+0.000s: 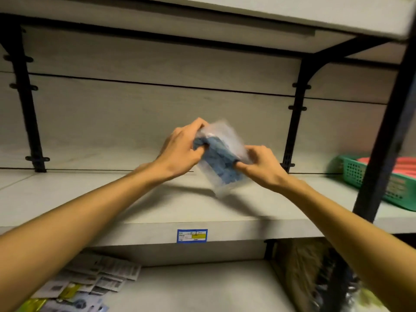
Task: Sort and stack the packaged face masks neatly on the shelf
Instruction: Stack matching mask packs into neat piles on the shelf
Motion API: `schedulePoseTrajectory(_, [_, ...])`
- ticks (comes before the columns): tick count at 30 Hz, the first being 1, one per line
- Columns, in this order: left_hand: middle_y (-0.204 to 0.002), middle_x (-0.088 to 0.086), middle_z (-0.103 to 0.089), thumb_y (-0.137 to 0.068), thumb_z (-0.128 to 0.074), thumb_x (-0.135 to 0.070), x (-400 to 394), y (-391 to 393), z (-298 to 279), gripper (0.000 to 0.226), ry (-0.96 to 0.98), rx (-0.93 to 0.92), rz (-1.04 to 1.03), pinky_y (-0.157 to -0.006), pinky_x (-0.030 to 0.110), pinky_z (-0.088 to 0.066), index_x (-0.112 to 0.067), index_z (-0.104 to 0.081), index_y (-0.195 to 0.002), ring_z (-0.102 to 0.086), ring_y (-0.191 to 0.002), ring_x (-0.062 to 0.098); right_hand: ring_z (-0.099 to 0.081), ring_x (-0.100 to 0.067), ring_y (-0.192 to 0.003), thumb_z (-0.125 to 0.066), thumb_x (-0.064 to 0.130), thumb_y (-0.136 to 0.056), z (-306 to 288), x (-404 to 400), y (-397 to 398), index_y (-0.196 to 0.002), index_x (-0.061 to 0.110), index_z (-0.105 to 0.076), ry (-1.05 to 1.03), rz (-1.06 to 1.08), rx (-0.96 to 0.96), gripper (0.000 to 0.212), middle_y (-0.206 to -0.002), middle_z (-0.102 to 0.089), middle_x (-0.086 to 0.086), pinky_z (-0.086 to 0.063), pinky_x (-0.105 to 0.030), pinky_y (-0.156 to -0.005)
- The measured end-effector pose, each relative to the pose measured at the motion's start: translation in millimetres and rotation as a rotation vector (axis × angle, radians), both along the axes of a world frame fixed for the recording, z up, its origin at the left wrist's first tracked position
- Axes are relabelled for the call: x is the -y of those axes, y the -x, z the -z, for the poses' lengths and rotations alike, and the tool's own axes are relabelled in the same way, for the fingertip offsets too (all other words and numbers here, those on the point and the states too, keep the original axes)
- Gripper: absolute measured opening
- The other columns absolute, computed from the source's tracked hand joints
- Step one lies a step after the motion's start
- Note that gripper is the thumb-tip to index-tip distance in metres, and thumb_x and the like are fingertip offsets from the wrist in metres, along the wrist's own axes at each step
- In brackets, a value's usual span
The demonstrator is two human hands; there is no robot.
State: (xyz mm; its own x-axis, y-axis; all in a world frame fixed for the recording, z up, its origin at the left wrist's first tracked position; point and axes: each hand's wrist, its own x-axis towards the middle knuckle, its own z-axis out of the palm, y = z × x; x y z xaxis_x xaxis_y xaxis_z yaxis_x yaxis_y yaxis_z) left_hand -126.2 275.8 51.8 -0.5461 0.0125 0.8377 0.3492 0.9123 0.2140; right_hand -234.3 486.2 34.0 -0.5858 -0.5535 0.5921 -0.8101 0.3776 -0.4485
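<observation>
A clear plastic pack of blue face masks (pixel 221 158) is held tilted just above the middle shelf board (pixel 112 199). My left hand (pixel 182 149) grips the pack's upper left end, fingers curled round it. My right hand (pixel 258 165) pinches its lower right side. The pack is blurred by motion. Its lower corner hangs close to the shelf surface; whether it touches cannot be told.
A green plastic basket (pixel 353 172) with red contents sits at the right on the same shelf, behind a black upright post (pixel 382 140). Several flat packets (pixel 90 284) lie scattered on the lower shelf at left. A blue price label (pixel 192 236) marks the shelf edge.
</observation>
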Motion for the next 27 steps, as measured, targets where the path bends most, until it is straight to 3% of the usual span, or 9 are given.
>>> schedulePoseTrajectory(2, [-0.124,0.001,-0.063,-0.081,-0.074,-0.023,-16,12,-2,0.051,-0.085,-0.064,-0.039,-0.095,0.039,-0.05,-0.022,-0.051,-0.126,-0.06,-0.112,0.023,-0.053,-0.009,-0.063,-0.066,0.022,-0.074,7,-15,0,-0.077,0.01,-0.069,0.167,0.0,0.09,0.013,-0.068,-0.066,0.0,-0.048,-0.035,-0.056])
schedulePoseTrajectory(5, [-0.146,0.003,-0.047,-0.082,-0.079,-0.037,-41,36,10,0.077,-0.486,-0.035,-0.035,-0.107,0.028,-0.037,-0.016,-0.037,-0.143,-0.046,-0.13,0.016,-0.052,-0.007,-0.058,-0.066,0.022,-0.072,14,-42,9,-0.073,0.01,-0.069,0.342,0.034,0.263,0.013,-0.064,-0.06,0.008,-0.043,-0.028,-0.054])
schedulePoseTrajectory(8, [-0.143,0.008,-0.05,-0.082,-0.076,-0.051,-66,65,29,0.084,-0.983,0.316,0.168,-0.108,0.036,-0.041,-0.008,-0.036,-0.143,-0.053,-0.124,0.022,-0.066,-0.012,-0.063,-0.071,0.019,-0.076,21,-66,24,-0.082,0.011,-0.075,0.495,0.052,0.466,0.011,-0.074,-0.073,0.004,-0.053,-0.029,-0.055])
schedulePoseTrajectory(10, [-0.129,0.008,-0.063,-0.076,-0.074,-0.057,-87,77,41,0.083,-1.122,0.489,0.345,-0.096,0.039,-0.05,-0.004,-0.048,-0.136,-0.064,-0.108,0.022,-0.071,-0.015,-0.074,-0.073,0.023,-0.076,31,-74,33,-0.094,0.009,-0.075,0.557,0.055,0.527,0.023,-0.086,-0.078,0.0,-0.058,-0.034,-0.066])
schedulePoseTrajectory(14, [-0.119,0.01,-0.07,-0.09,-0.072,-0.029,-124,98,58,0.043,-1.074,0.337,0.342,-0.084,0.034,-0.058,-0.009,-0.056,-0.124,-0.071,-0.098,0.02,-0.074,-0.012,-0.088,-0.072,0.011,-0.086,49,-80,50,-0.097,0.017,-0.075,0.602,-0.001,0.48,0.013,-0.094,-0.079,0.002,-0.057,-0.022,-0.074])
schedulePoseTrajectory(17, [-0.116,0.006,-0.069,-0.091,-0.067,-0.033,-140,100,71,0.038,-0.92,0.331,0.138,-0.091,0.045,-0.056,-0.016,-0.054,-0.122,-0.068,-0.103,0.028,-0.073,-0.015,-0.093,-0.069,0.0,-0.081,66,-81,61,-0.11,0.016,-0.068,0.56,-0.004,0.511,0.033,-0.099,-0.077,0.001,-0.059,-0.021,-0.075])
schedulePoseTrajectory(20, [-0.117,0.004,-0.065,-0.092,-0.066,-0.03,-148,100,84,0.034,-0.835,0.338,0.127,-0.093,0.043,-0.054,-0.017,-0.05,-0.12,-0.065,-0.106,0.025,-0.072,-0.018,-0.095,-0.068,0.01,-0.067,80,-82,68,-0.117,0.019,-0.059,0.5,0.022,0.517,0.052,-0.108,-0.072,-0.002,-0.061,-0.03,-0.078])
schedulePoseTrajectory(24, [-0.11,-0.011,-0.066,-0.096,-0.062,-0.031,-144,103,87,0.028,-0.829,0.275,0.164,-0.079,0.023,-0.055,-0.025,-0.047,-0.12,-0.066,-0.086,-0.009,-0.07,-0.015,-0.096,-0.066,0.023,-0.066,74,-78,79,-0.109,0.026,-0.054,0.562,-0.018,0.523,0.045,-0.11,-0.068,-0.001,-0.06,-0.03,-0.076])
schedulePoseTrajectory(27, [-0.112,-0.009,-0.067,-0.098,-0.06,-0.028,-143,104,91,0.025,-0.851,0.277,0.151,-0.084,0.027,-0.055,-0.022,-0.049,-0.119,-0.067,-0.099,0.005,-0.069,-0.018,-0.097,-0.067,0.023,-0.075,74,-76,82,-0.116,0.014,-0.051,0.511,0.014,0.474,0.045,-0.112,-0.066,-0.005,-0.062,-0.034,-0.077])
